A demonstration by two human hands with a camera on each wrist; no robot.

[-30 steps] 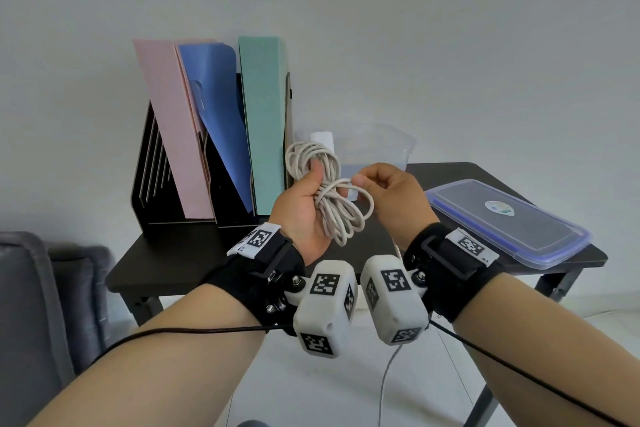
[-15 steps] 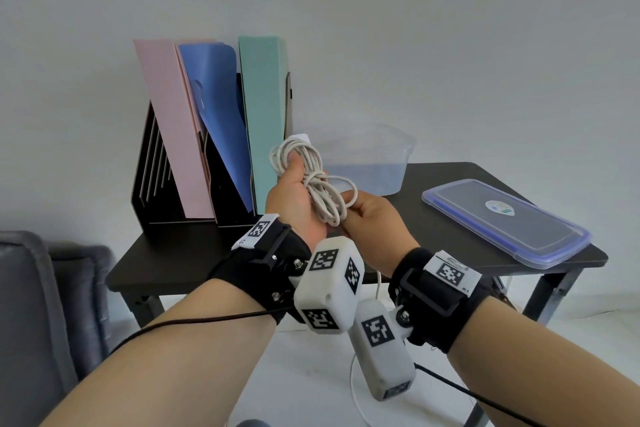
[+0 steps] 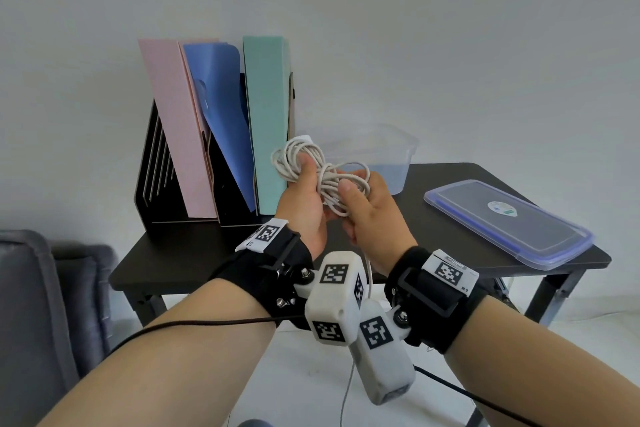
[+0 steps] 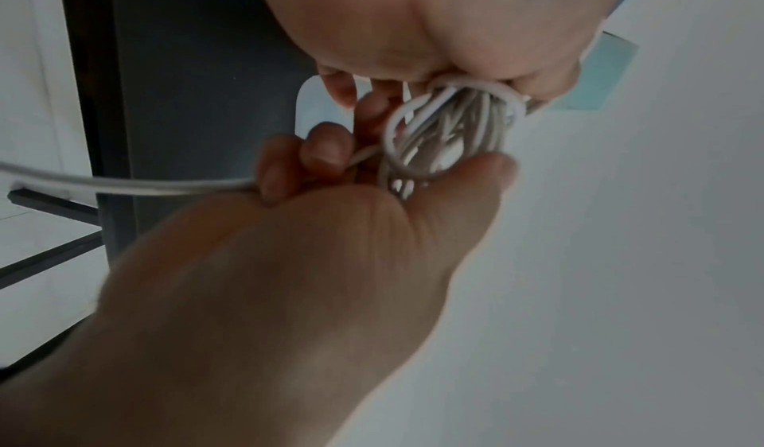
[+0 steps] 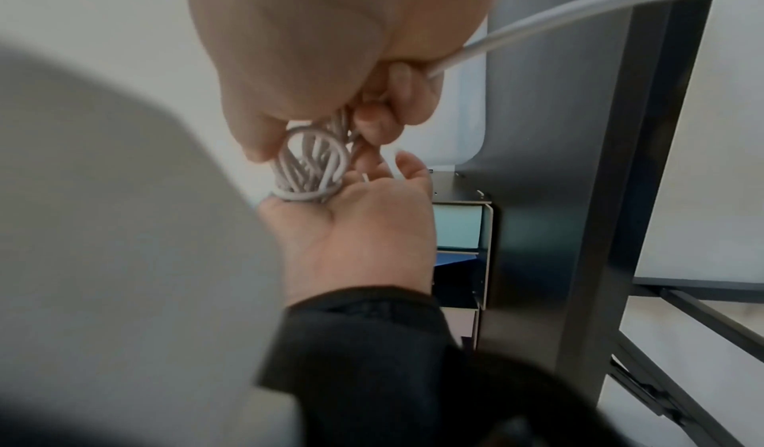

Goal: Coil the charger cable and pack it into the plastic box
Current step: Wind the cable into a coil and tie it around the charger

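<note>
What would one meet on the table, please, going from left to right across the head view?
Pink folder → blue folder → green folder → charger cable → plastic box → lid.

On the dark rectangular table (image 3: 194, 253), the black slatted file rack (image 3: 156, 184) stood at the left rear, the clear plastic box (image 3: 398, 156) right of it, and the blue-rimmed flat lid (image 3: 512, 218) farther right, nearer the front edge.

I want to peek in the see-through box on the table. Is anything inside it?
The plastic box looks empty, with only its bluish bottom showing. Its left corner is hidden behind the cable coil and the left hand, so that bit can't be checked.
</note>
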